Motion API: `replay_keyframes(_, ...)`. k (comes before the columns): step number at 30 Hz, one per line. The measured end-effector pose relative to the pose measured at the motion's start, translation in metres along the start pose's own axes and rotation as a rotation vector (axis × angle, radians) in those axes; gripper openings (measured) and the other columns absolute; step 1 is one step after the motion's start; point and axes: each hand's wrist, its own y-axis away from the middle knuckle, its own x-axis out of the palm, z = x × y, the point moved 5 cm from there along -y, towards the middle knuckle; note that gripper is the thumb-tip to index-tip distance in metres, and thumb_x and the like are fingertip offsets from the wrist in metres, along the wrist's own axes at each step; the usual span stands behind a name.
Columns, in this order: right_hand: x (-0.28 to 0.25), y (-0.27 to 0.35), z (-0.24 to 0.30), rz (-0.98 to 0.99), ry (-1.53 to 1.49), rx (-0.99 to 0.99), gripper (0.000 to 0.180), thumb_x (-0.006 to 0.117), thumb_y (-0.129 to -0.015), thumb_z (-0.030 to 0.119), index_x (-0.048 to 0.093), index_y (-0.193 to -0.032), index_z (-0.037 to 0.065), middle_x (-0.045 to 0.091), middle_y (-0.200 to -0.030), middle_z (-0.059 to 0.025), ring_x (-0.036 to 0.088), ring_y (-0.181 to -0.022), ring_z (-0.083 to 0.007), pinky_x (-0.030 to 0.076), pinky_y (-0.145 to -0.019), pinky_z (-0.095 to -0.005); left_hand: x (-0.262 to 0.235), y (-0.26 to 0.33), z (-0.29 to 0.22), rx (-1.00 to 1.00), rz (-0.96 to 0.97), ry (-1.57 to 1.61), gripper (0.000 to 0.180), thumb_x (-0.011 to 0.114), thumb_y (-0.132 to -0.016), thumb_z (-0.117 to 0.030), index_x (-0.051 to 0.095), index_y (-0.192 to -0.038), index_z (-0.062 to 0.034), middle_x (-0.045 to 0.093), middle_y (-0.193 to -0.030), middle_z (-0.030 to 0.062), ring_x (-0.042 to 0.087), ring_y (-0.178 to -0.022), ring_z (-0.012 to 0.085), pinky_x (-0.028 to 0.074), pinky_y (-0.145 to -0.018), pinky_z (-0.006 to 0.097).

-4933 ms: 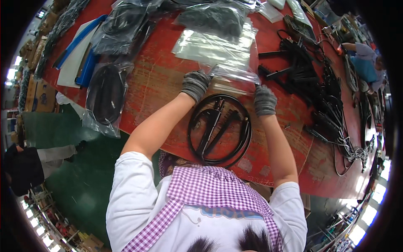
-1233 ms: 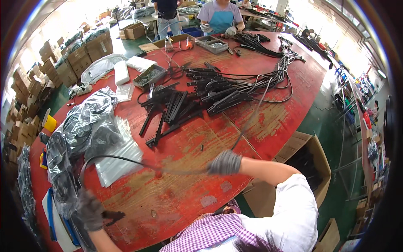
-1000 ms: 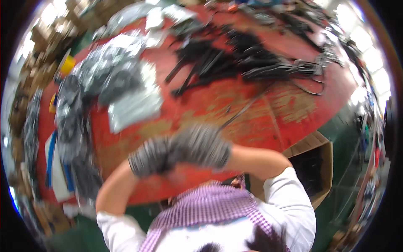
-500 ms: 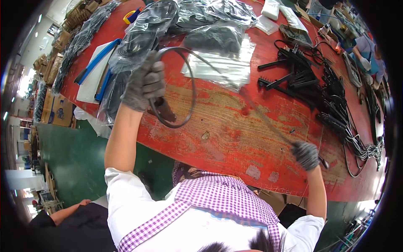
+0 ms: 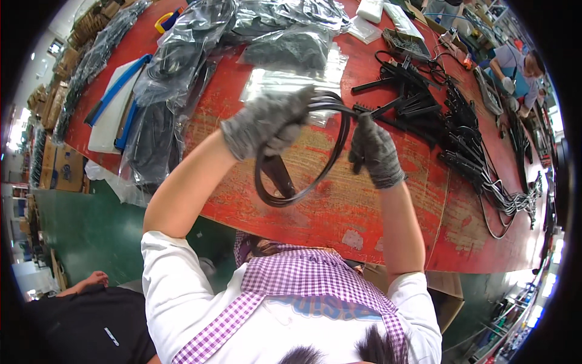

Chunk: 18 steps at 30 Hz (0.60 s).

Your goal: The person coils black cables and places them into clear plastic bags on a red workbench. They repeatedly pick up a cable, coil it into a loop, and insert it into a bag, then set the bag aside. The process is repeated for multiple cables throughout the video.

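Note:
A black cable [image 5: 339, 145], wound in several loops, hangs over the red worn table [image 5: 230, 194]. My left hand [image 5: 267, 124], in a grey glove, is closed around the left side of the loops. A dark flat piece [image 5: 279, 176] hangs below that hand inside the coil. At the coil's upper right, my right hand [image 5: 376, 151], also gloved in grey, has its fingers closed on the cable. Clear flat plastic bags [image 5: 251, 88] lie just beyond my left hand.
Bagged black cables [image 5: 151, 139] and blue-edged white trays [image 5: 115, 115] are at the left. Black parts [image 5: 418, 103] and loose cables [image 5: 485, 170] spread over the right side. A co-worker [image 5: 515, 67] sits at the far right; another person in black [image 5: 91, 321] is at the lower left.
My right hand has come in from the far right to the coil, and the cable length stretched between my hands is now gathered into loops. My left hand has moved right.

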Motion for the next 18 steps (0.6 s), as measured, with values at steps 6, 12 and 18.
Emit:
replay_keyframes(6, 0.010, 0.031, -0.056, -0.220, -0.990, 0.107, 0.070, 0.047, -0.078, 0.065, 0.054, -0.106, 0.002, 0.056, -0.108, -0.0162, 0.051, -0.106, -0.0284, 0.040, -0.094, -0.0433, 0.117, 0.020, 0.015, 0.019, 0.264, -0.669, 0.038, 0.052, -0.084, -0.042, 0.059, -0.088, -0.0052, 0.059, -0.067, 0.0176, 0.061, -0.064, 0.0305, 0.047, -0.057, 0.042)
replay_keyframes(12, -0.063, 0.065, -0.120, -0.423, 0.990, 0.517, 0.060, 0.058, -0.080, 0.039, 0.041, -0.125, 0.002, 0.046, -0.123, -0.0211, 0.043, -0.116, -0.0325, 0.034, -0.098, -0.0438, 0.177, 0.071, 0.157, -0.183, 0.407, -0.859, 0.045, 0.049, -0.083, -0.050, 0.057, -0.078, -0.0065, 0.061, -0.067, 0.0120, 0.061, -0.062, 0.0293, 0.045, -0.051, 0.043)
replay_keyframes(18, -0.029, 0.049, -0.143, -0.219, 1.472, -0.257, 0.052, 0.056, -0.077, 0.017, 0.042, -0.126, 0.006, 0.044, -0.124, -0.0196, 0.041, -0.116, -0.0371, 0.032, -0.100, -0.0448, 0.133, 0.054, 0.131, -0.062, -0.255, -1.151, 0.037, 0.052, -0.082, -0.037, 0.054, -0.097, -0.0028, 0.059, -0.093, 0.0121, 0.058, -0.086, 0.0284, 0.043, -0.082, 0.038)
